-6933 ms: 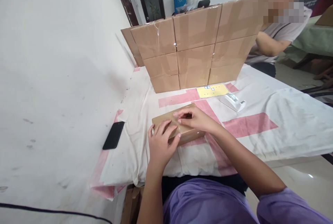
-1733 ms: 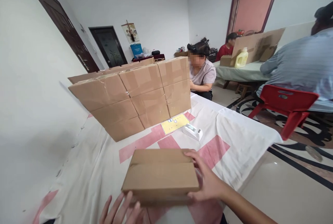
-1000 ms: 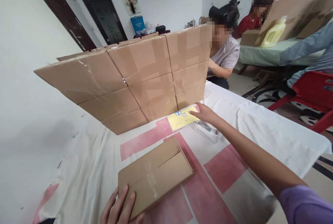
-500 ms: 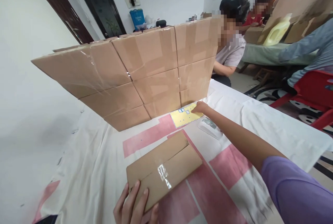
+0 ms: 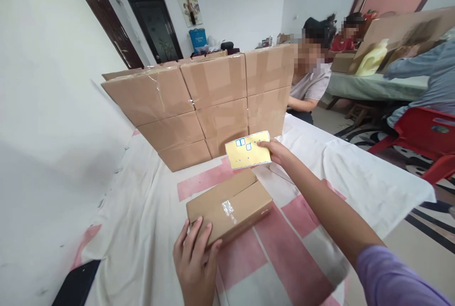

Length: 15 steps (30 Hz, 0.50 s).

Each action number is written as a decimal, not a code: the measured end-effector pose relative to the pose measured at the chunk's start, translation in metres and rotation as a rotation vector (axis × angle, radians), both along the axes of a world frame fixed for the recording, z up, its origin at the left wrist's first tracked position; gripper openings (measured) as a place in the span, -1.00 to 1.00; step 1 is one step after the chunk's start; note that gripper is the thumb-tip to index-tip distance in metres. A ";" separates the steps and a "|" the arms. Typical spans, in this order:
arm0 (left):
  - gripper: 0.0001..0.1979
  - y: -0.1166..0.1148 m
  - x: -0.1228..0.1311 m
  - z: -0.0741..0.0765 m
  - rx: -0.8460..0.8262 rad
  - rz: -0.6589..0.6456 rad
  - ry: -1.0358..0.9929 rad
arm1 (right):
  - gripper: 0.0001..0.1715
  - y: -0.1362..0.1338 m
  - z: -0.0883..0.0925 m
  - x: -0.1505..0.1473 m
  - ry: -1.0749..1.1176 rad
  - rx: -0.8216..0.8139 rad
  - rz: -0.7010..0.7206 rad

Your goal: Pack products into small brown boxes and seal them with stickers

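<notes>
A small closed cardboard box (image 5: 231, 209) lies on the cloth in front of me, a strip of clear tape across its top seam. My left hand (image 5: 197, 254) rests on its near left corner, fingers spread over the top and thumb by the near side. My right hand (image 5: 275, 150) pinches the right edge of a yellow sheet (image 5: 247, 157) printed with blue-outlined squares. That sheet is held up beyond the box, above the cloth. What lies directly behind it is hidden.
Stacked cardboard boxes (image 5: 220, 116) form a wall across the table's far side. A white and pink cloth (image 5: 156, 230) covers the table. A dark flat object (image 5: 76, 284) lies at lower left. Beyond, a person (image 5: 309, 78) sits near a red chair (image 5: 419, 135).
My right hand has lifted the yellow sheet off the cloth and brought it left and nearer. My left hand stays on the box. The head view has shifted.
</notes>
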State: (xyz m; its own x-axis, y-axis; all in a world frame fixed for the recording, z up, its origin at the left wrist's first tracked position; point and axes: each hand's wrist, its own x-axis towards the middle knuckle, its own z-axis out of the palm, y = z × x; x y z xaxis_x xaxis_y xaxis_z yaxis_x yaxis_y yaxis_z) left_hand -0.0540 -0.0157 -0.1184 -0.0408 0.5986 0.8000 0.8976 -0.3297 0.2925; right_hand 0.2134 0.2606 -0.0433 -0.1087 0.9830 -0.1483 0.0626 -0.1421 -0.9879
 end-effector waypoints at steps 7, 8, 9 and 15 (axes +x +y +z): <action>-0.82 -0.001 0.024 0.056 0.101 0.129 0.071 | -0.49 -0.122 0.014 -0.020 0.602 0.371 -0.234; -0.84 -0.001 0.032 0.070 0.098 0.093 0.003 | -0.46 -0.138 0.017 -0.027 0.618 0.392 -0.250; -0.81 -0.002 0.041 0.083 0.067 0.043 -0.098 | -0.43 -0.154 0.019 -0.035 0.631 0.398 -0.244; -0.10 -0.005 0.088 0.131 -0.159 -0.207 -0.869 | -0.43 -0.232 0.018 -0.076 0.903 0.217 0.042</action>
State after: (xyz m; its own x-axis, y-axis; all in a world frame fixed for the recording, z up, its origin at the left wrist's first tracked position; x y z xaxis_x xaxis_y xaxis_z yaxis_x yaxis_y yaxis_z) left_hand 0.0337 -0.0207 0.0129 -0.4706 0.7618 0.4453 0.2667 -0.3582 0.8947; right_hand 0.1378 0.0284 -0.0250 -0.1293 0.9719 0.1967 -0.7425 0.0366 -0.6689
